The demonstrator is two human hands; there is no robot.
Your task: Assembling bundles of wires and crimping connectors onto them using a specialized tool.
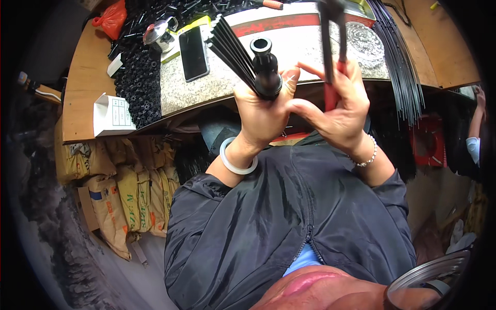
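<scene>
By the desk [85, 77], my left hand [258, 119] grips the black rods [233, 54] and black tubular piece [266, 67], apparently keeping them bundled, while my right hand [343, 113] clasps the red-handled tool [330, 95], seemingly leaving its thumb free.

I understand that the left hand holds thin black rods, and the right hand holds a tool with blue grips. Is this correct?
Not quite: the head view shows the tool with red grips, not blue. The left hand does hold thin black rods, and the right hand the tool.
</scene>
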